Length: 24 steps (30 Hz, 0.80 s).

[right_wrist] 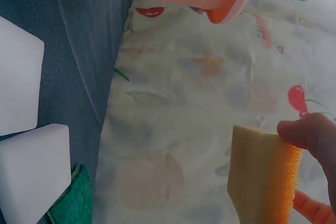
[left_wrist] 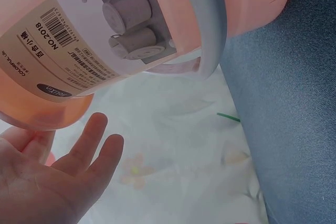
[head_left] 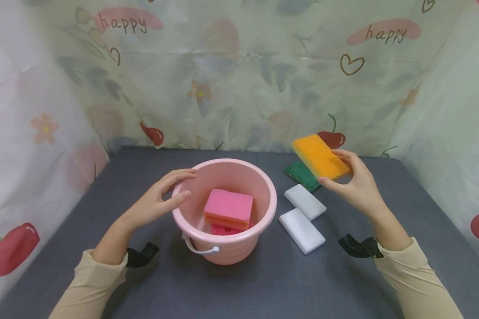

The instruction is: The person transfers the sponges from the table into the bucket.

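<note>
A pink bucket (head_left: 227, 250) stands upright in the middle of the table, its white handle (head_left: 201, 251) hanging at the front. Inside it, a pink sponge (head_left: 229, 204) with an orange lower layer lies on another bright pink piece. My left hand (head_left: 159, 195) rests at the bucket's left rim, fingers fairly straight and thumb over the opening. In the left wrist view those fingers lie by the rim, beyond the paper label (left_wrist: 63, 40). My right hand (head_left: 361, 184) pinches an orange sponge (head_left: 321, 157) by its edge between thumb and fingers, raised above the table at the right.
Two white sponge blocks (head_left: 302, 231) lie right of the bucket, touching or overlapping at their corners. Behind them a green scouring pad (head_left: 301, 175) is partly hidden by the orange sponge. A printed curtain (head_left: 239, 102) encloses the dark table (head_left: 239, 292) at the back and sides.
</note>
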{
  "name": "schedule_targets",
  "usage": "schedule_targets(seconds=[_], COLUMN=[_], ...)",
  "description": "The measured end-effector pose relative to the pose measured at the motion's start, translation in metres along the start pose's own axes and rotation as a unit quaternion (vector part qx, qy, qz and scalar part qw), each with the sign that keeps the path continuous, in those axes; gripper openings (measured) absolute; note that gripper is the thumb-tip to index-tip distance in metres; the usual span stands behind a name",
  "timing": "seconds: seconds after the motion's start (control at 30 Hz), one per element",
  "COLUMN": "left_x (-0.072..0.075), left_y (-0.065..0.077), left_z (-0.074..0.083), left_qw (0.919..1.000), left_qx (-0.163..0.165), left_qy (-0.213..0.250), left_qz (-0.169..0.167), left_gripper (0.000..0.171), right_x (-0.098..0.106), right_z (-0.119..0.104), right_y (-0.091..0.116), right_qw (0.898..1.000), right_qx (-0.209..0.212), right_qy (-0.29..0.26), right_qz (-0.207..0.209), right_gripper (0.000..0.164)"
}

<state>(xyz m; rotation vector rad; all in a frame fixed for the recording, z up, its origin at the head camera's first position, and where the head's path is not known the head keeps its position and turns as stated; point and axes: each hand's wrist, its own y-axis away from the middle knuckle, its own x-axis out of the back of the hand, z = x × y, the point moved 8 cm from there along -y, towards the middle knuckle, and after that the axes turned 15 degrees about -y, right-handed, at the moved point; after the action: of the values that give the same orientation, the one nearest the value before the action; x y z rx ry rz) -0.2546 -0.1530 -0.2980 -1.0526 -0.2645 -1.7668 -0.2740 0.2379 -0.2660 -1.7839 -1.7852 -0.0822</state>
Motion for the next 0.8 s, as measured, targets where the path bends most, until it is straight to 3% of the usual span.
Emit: schedule_targets(seconds=[0.8], left_x=[0.0], left_y=[0.0], left_z=[0.0], left_qw=[0.9999], left_qx=[0.001], left_qy=[0.01], left_qz=[0.0], left_gripper=[0.04], right_x=[-0.011], right_z=[-0.032], right_y=[0.006], right_qw=[0.998], right_qx=[0.059], right_qy=[-0.006], right_qz=[0.004], right_gripper=[0.066])
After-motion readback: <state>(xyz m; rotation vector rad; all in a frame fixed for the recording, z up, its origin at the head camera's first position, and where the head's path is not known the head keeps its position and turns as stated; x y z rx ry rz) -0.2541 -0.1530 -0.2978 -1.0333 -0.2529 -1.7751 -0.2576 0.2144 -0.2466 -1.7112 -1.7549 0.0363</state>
